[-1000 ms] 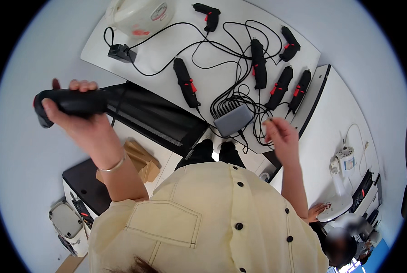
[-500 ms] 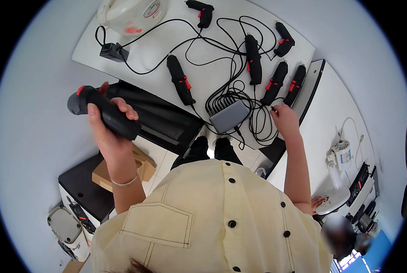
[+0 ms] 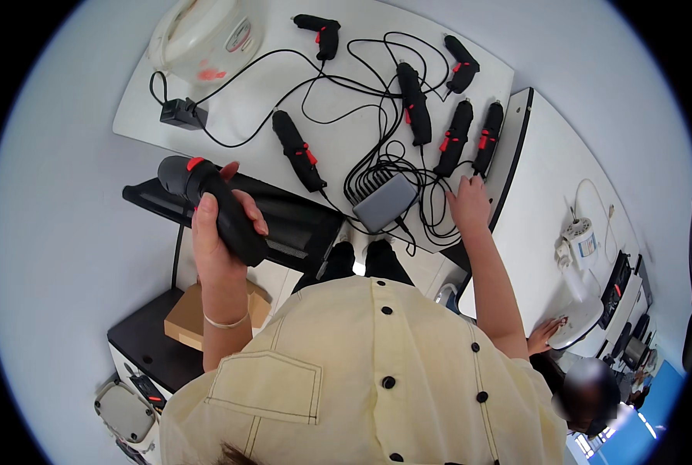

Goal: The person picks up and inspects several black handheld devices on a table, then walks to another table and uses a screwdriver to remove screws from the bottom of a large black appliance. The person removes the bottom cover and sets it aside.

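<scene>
Landmark: grey charger box (image 3: 386,203), near edge of white table (image 3: 237,108). Left hand (image 3: 220,254) is wrapped round the grip of a bulky black tool (image 3: 236,230), thumb on one side, fingers on the other; the tool is in the air, well left of the box, over a black mesh panel (image 3: 303,218), tilted, thick end with red part pointing up and away. Right hand (image 3: 472,205) is right of the box, fingers curled at the tail end of the outer screwdriver (image 3: 488,141); can't tell if they pinch its cord or only touch. Middle screwdriver (image 3: 453,139) lies just beside that one, also right of the box; tall screwdriver (image 3: 415,105) beyond the box, left screwdriver (image 3: 299,151) to its left, two bent screwdrivers (image 3: 326,37) (image 3: 462,63) farthest beyond. Black cords (image 3: 358,166) bunch around the box and loop right of it. Risks: a pull by the right hand could tighten the crossed loops, dragging the box or its neighbours, because the cords overlap; it could also unplug a cord at the box. The box sits close to the edge, so a hard tug might tip it off. The bulky tool hangs off one grip with nothing solid directly under it; a loosened hold would probably drop it on the panel or past it.
</scene>
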### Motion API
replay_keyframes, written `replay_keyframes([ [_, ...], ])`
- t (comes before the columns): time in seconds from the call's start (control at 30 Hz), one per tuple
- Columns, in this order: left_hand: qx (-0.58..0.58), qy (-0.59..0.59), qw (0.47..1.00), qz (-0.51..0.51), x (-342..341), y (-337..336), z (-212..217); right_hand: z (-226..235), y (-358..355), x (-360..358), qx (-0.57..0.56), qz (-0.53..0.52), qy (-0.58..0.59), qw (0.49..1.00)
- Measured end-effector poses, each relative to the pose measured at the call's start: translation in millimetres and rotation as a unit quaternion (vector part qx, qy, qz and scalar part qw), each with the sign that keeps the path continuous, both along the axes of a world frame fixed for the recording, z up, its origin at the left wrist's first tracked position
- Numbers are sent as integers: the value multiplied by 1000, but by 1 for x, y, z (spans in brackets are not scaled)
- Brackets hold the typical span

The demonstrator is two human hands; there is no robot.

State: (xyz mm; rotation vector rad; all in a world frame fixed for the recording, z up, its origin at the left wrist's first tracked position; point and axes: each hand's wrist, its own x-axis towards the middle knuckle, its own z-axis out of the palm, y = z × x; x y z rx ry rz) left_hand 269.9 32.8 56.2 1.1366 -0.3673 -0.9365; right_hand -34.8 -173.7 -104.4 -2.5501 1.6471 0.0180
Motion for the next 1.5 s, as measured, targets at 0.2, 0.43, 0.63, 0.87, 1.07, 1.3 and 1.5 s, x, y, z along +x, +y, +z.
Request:
replay_keyframes([
  [0.2, 15, 17, 1000, -11, 1, -1, -4, -13, 6, -14, -54, 16, -43, 997],
  [0.43, 58, -9, 993, -98, 4, 2, 0, -11, 19, -5, -71, -2, -79, 994],
  [0.63, 170, -77, 959, -214, 1, -8, 4, 50, 67, 51, 211, -74, -408, 885],
  [0.87, 168, -281, 841, -431, -43, -36, -9, 125, 128, 86, 592, -103, -596, 532],
  [1.07, 62, -360, 792, -490, -83, -37, -8, 129, 155, 71, 512, -181, -712, 444],
  [1.3, 57, -356, 702, -615, -120, -16, -8, 120, 198, 23, 404, -199, -766, 459],
  [1.5, 2, -397, 627, -670, -160, 15, -43, 113, 283, -50, 176, -264, -722, 615],
])
